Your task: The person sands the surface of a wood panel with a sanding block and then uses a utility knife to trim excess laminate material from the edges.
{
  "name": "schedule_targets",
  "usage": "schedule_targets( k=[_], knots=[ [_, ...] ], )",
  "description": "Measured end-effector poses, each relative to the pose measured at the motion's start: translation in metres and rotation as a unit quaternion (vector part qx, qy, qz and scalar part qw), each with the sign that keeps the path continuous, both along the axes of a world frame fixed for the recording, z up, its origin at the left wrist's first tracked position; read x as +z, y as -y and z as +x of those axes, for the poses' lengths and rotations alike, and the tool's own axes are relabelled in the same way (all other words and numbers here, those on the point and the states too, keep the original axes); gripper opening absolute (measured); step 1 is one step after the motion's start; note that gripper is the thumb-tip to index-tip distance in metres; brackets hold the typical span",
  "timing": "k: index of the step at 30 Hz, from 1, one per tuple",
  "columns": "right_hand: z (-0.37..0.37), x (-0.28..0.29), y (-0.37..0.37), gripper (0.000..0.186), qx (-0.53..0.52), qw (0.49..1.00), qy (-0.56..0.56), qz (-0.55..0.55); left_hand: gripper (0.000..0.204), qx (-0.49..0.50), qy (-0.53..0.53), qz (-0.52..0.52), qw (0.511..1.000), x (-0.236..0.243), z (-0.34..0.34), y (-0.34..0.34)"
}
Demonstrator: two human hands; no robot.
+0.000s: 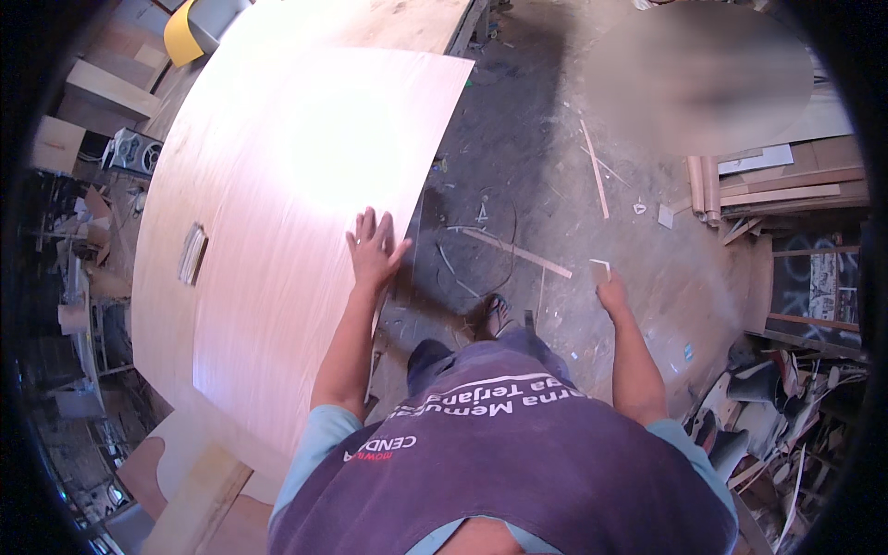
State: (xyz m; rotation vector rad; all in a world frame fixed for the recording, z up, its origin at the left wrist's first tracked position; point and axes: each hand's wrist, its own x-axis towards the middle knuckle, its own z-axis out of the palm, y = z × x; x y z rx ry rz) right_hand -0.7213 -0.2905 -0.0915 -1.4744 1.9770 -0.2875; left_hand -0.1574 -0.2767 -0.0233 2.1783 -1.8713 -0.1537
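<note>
My left hand (375, 250) lies with fingers spread on the right edge of a large pale plywood sheet (264, 287). Nothing is in that hand. The sheet rests on a wider board or table, and glare washes out its upper middle. Out to the right, over the floor, my right hand (610, 292) is closed round a small flat rectangular piece (599, 270) with a white edge; its kind cannot be made out. A short bundle of thin wood pieces (192, 254) sits at the left of the sheet.
Wood strips (523, 253) and scraps litter the grey floor (555, 176). Stacked boards (786, 191) stand at the right, above a heap of offcuts (786, 407). A curved yellow sheet (183, 35) and a grey speaker-like box (134, 151) are at the far left.
</note>
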Motion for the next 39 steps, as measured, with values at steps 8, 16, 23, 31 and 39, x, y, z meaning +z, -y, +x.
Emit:
schedule_targets(
  k=[8, 16, 23, 31, 39],
  knots=[
    [-0.214, -0.092, 0.011, 0.043, 0.018, 0.971, -0.237, 0.042, 0.069, -0.046, -0.087, -0.013, 0.995, -0.011, -0.064, 0.055],
    [-0.081, -0.058, 0.002, 0.047, -0.078, 0.956, -0.029, 0.28, 0.078, -0.016, -0.075, 0.103, 0.992, 0.027, -0.022, 0.03],
    [-0.095, -0.024, 0.256, 0.053, -0.142, 0.974, 0.056, 0.165, 0.09, -0.05, -0.137, 0.18, 0.973, 0.016, 0.007, 0.086],
    [0.081, 0.048, 0.689, 0.056, -0.01, 0.957, 0.279, 0.077, 0.086, 0.297, -0.007, 0.08, 0.951, 0.013, -0.026, 0.379],
    [0.355, 0.091, 0.956, 0.06, 0.395, 0.855, 0.307, 0.136, 0.076, 0.416, -0.017, 0.111, 0.902, 0.028, -0.146, 0.508]
  ],
)
